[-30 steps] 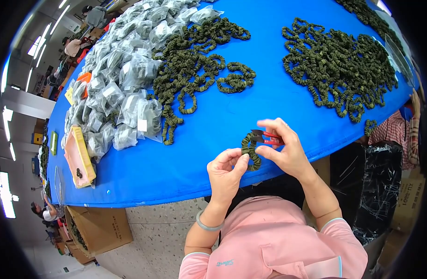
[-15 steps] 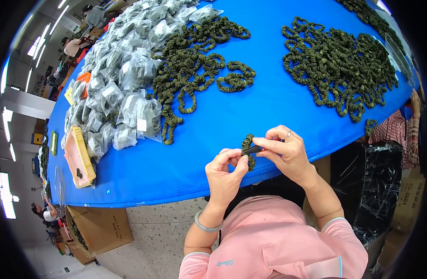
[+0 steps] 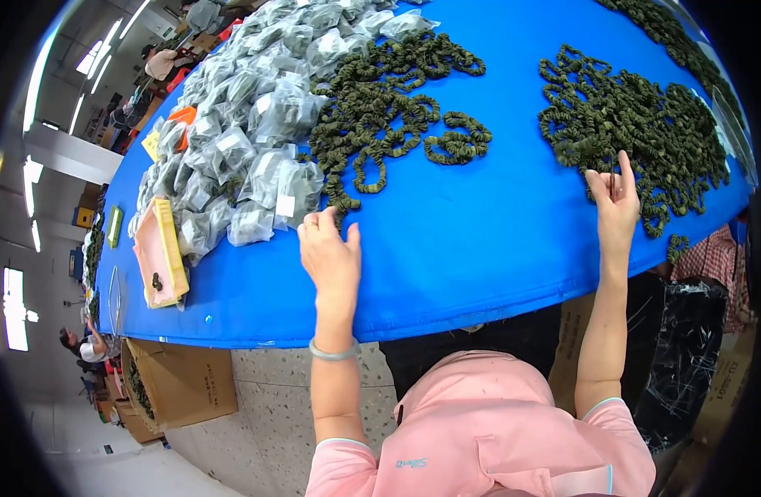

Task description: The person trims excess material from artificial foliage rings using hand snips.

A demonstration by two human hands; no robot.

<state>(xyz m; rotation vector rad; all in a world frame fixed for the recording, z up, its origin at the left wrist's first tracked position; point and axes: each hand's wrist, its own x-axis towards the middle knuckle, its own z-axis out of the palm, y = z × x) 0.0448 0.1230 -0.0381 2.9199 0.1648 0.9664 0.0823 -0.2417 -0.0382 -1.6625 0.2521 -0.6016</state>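
Dark green ruffled hair scrunchies (image 3: 380, 112) lie in a loose heap at the left middle of the blue table. My left hand (image 3: 329, 253) is at the lower tip of this heap, its thumb apart from its fingers, beside a scrunchie (image 3: 341, 203) that the fingertips partly cover. Over at the near-left edge of a second, larger heap of scrunchies (image 3: 645, 124), my right hand (image 3: 615, 207) reaches in. Its thumb and forefinger are spread, while the other fingers curl round something small and dark that I cannot make out.
Clear bags of scrunchies (image 3: 256, 124) are piled along the left. A pink and yellow tray (image 3: 172, 257) stands at the near left. Below the edge are a cardboard box (image 3: 190, 385) and a black-lined bin (image 3: 683, 356). Other people sit in the background.
My hands have parted. The left went left to the smaller heap, and the scrunchie it held is out of its grip. The right, which held a small black tool, moved to the larger heap.
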